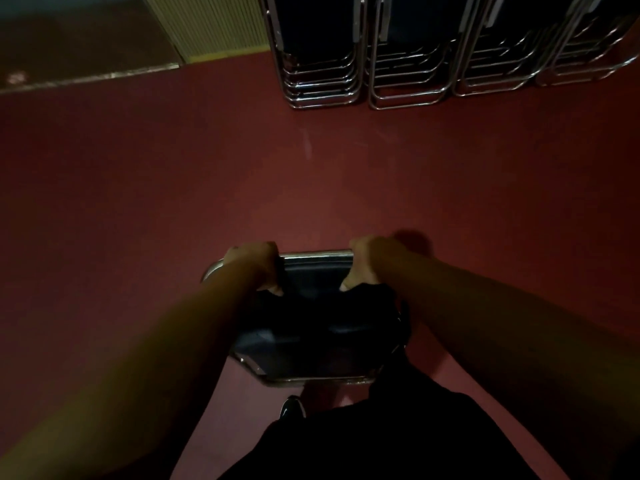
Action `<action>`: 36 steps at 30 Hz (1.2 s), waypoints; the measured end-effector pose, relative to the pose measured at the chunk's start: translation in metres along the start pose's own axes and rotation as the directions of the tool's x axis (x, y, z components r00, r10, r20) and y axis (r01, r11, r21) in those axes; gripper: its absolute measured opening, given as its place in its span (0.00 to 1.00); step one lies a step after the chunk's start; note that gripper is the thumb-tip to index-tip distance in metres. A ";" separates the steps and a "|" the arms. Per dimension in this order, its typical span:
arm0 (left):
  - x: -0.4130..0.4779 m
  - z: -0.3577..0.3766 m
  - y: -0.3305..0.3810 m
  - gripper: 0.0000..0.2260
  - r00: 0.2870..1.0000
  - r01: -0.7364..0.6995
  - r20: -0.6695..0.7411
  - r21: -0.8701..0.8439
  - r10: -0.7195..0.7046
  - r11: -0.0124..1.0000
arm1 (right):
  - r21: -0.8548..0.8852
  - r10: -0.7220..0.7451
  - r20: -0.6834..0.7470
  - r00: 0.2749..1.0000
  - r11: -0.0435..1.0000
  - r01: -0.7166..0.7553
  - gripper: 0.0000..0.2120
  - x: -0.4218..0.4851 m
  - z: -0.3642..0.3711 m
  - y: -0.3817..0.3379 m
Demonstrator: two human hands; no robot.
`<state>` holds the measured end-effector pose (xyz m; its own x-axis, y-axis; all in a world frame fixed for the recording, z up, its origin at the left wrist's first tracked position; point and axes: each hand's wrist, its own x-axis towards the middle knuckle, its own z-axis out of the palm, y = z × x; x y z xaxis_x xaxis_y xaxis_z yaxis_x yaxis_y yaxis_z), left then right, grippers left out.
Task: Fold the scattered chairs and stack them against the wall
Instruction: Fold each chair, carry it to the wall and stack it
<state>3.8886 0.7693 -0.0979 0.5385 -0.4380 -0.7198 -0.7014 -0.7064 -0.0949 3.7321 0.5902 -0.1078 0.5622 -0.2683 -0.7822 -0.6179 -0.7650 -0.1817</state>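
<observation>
A folded chair with dark padding and a chrome tube frame hangs in front of me, low in the middle of the view. My left hand grips the left end of its top bar, fingers curled over the frame. My right hand grips the right end of the same bar. Ahead, several folded chairs of the same kind lean in rows against the wall at the top right. A stretch of red floor lies between the held chair and those stacks.
The red floor spreads across most of the view. A ribbed beige panel and a darker floor area behind a metal threshold strip lie at the top left. My dark clothing and one shoe show at the bottom.
</observation>
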 end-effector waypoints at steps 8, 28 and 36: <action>0.062 -0.156 0.097 0.35 0.997 0.009 -0.071 0.022 -0.008 1.000 | 0.164 -0.057 -0.205 0.977 0.982 0.092 0.47 0.033 -0.118 0.115; 0.220 -0.305 0.168 0.31 0.913 -0.172 -0.349 0.142 0.212 0.975 | 0.126 0.159 -0.368 0.916 0.985 -0.121 0.35 0.117 -0.282 0.189; 0.286 -0.346 0.054 0.39 0.965 -0.131 -0.231 -0.002 0.127 0.991 | -0.055 0.067 -0.324 0.944 0.994 -0.090 0.42 0.199 -0.367 0.094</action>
<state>4.1659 0.4136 -0.0708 0.5383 -0.6404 -0.5479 -0.7648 -0.6442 0.0016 3.9875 0.2496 -0.0614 0.6671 -0.4944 -0.5573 -0.6348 -0.7687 -0.0779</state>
